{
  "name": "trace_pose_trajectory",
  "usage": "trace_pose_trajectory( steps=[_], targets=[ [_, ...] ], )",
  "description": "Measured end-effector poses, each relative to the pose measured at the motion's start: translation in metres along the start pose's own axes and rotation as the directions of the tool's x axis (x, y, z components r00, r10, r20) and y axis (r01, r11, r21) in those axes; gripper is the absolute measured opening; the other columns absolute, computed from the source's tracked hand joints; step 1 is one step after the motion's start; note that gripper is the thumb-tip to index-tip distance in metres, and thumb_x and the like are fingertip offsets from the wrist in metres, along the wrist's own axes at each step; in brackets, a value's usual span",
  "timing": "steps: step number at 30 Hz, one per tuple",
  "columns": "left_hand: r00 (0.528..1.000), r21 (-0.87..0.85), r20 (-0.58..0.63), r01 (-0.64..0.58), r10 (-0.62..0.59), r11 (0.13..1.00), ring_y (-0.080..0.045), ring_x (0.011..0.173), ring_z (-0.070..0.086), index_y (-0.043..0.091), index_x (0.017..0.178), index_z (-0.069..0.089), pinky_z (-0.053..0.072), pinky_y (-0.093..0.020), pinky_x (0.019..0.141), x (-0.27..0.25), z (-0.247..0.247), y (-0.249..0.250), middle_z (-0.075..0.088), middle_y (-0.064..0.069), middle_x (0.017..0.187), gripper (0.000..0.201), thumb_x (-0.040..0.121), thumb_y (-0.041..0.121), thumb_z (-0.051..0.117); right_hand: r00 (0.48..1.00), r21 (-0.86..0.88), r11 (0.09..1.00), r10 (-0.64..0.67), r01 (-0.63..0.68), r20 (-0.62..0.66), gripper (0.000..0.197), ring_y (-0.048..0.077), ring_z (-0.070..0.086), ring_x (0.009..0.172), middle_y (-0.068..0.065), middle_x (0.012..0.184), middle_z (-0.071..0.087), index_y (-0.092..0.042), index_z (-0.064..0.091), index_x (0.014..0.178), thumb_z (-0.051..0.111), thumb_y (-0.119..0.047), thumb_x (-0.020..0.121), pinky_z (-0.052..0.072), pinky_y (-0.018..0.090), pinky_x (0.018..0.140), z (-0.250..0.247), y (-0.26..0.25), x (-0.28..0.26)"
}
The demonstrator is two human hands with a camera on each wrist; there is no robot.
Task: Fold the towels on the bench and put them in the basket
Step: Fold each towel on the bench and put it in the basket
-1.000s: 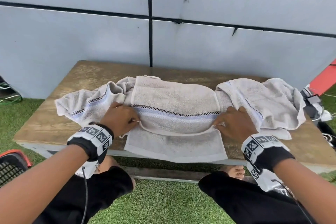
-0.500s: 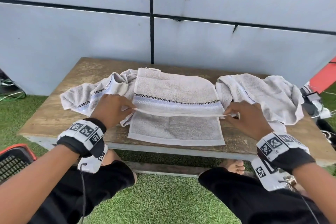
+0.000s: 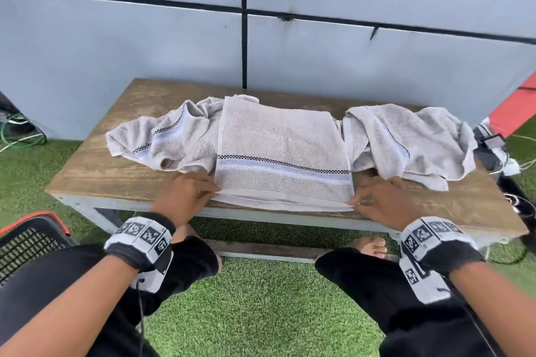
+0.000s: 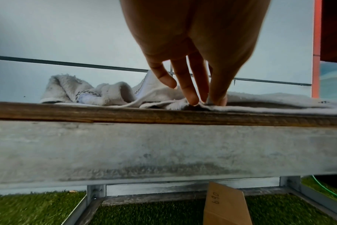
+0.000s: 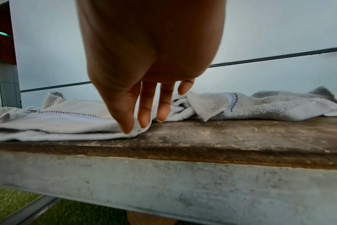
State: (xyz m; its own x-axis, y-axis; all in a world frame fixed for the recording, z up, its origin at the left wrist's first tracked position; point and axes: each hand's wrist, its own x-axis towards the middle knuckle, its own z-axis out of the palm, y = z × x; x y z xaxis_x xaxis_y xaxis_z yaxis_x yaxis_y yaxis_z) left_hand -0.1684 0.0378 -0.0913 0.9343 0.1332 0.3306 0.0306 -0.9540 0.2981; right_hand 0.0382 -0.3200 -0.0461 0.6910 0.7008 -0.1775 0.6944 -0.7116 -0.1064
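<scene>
A grey towel with a checked stripe (image 3: 281, 148) lies folded flat in the middle of the wooden bench (image 3: 116, 177). My left hand (image 3: 216, 190) pinches its near left corner between thumb and fingers (image 4: 192, 99). My right hand (image 3: 353, 203) pinches the near right corner (image 5: 135, 126), thumb against forefinger. Both held corners sit low at the bench's front edge, on top of the layer beneath. A crumpled towel (image 3: 162, 139) lies to the left and another (image 3: 406, 139) to the right. The black mesh basket with a red rim (image 3: 29, 238) stands on the grass by my left knee.
A grey panel wall (image 3: 174, 38) rises right behind the bench. Green cables (image 3: 17, 130) lie on the grass at far left, and devices with wires (image 3: 493, 151) at far right. A cardboard piece (image 4: 225, 205) leans under the bench.
Both hands lifted the towel's held edge and brought it down toward me onto the lower layer. The towel no longer hangs over the front edge; it lies wholly on the bench.
</scene>
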Motion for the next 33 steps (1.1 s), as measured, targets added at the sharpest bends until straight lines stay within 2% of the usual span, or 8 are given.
trace_pose_trajectory(
  steps=[6,11,17,21,25,27,30,33],
  targets=[
    [0.999,-0.027,0.030,-0.022,0.023,0.999,-0.016,0.078,0.068,0.018,0.090,0.077,0.055,-0.033,0.075,-0.002,0.000,0.001,0.073,0.002,0.090,0.017,0.074,0.012,0.077,1.000,0.007,1.000,-0.003,0.003,-0.021,0.023,0.006,0.048,0.116,-0.020,0.124,0.056,-0.044,0.062,0.110,0.054,-0.044,0.089,0.020,0.032,0.096,0.009,0.009,0.002],
    [0.992,0.015,0.126,0.025,-0.027,1.000,-0.005,0.088,0.055,0.027,0.101,0.073,0.045,-0.033,0.082,-0.007,-0.001,-0.002,0.066,0.012,0.101,0.039,0.071,0.051,0.070,0.998,-0.049,0.997,-0.054,0.055,0.022,0.035,0.002,0.046,0.111,-0.021,0.122,0.053,-0.045,0.054,0.121,0.049,-0.053,0.087,0.020,0.032,0.095,0.011,0.007,-0.002],
    [0.996,0.094,0.052,-0.074,0.070,0.993,-0.019,0.073,0.066,0.023,0.082,0.074,0.041,-0.025,0.061,-0.009,0.004,0.000,0.066,0.007,0.081,0.033,0.054,0.025,0.090,0.992,-0.187,0.976,-0.102,0.114,0.073,0.040,0.006,0.040,0.122,-0.018,0.122,0.049,-0.035,0.053,0.121,0.055,-0.050,0.085,0.017,0.031,0.102,0.008,0.000,-0.004],
    [0.995,-0.017,0.072,-0.071,0.072,0.997,-0.018,0.072,0.063,0.021,0.082,0.074,0.047,-0.028,0.066,-0.010,0.003,-0.003,0.066,0.007,0.082,0.023,0.063,0.020,0.086,0.992,-0.161,0.979,-0.128,0.126,-0.007,0.019,0.006,0.043,0.119,-0.019,0.115,0.055,-0.032,0.060,0.103,0.057,-0.042,0.087,0.017,0.029,0.099,0.014,-0.004,-0.006],
    [0.998,-0.123,0.064,-0.003,0.011,0.992,-0.011,0.066,0.060,0.022,0.088,0.072,0.044,-0.015,0.060,-0.002,-0.009,-0.003,0.064,0.008,0.083,0.017,0.074,0.016,0.078,0.987,-0.083,0.990,-0.119,0.110,-0.112,0.017,0.006,0.049,0.116,-0.022,0.111,0.058,-0.035,0.064,0.102,0.056,-0.039,0.088,0.018,0.029,0.097,0.010,0.000,-0.007],
    [0.999,-0.186,0.018,0.030,-0.027,0.982,-0.013,0.063,0.061,0.023,0.090,0.070,0.048,-0.019,0.061,0.003,-0.017,-0.003,0.062,0.014,0.083,0.017,0.077,0.015,0.076,0.974,-0.016,0.996,-0.094,0.092,-0.208,0.016,0.009,0.052,0.110,-0.018,0.109,0.062,-0.032,0.066,0.101,0.058,-0.034,0.088,0.025,0.034,0.096,0.003,0.003,-0.007],
    [0.995,-0.219,-0.079,0.036,-0.054,0.975,-0.016,0.074,0.064,0.017,0.091,0.071,0.051,-0.029,0.072,0.012,-0.037,0.001,0.065,0.011,0.087,0.016,0.077,0.011,0.075,0.913,0.118,0.982,-0.088,0.146,-0.397,0.015,0.008,0.052,0.085,-0.027,0.087,0.056,-0.027,0.068,0.095,0.067,-0.019,0.082,0.041,0.046,0.088,-0.014,0.004,-0.007],
    [0.986,-0.242,-0.164,0.001,-0.042,0.970,-0.003,0.081,0.062,0.022,0.090,0.070,0.044,-0.012,0.079,0.026,-0.061,0.009,0.070,0.008,0.088,0.021,0.075,0.009,0.077,0.850,0.183,0.958,-0.096,0.220,-0.518,0.018,0.012,0.056,0.077,-0.024,0.081,0.058,-0.022,0.070,0.091,0.072,-0.010,0.078,0.046,0.052,0.076,-0.037,0.006,-0.005]
  ],
)
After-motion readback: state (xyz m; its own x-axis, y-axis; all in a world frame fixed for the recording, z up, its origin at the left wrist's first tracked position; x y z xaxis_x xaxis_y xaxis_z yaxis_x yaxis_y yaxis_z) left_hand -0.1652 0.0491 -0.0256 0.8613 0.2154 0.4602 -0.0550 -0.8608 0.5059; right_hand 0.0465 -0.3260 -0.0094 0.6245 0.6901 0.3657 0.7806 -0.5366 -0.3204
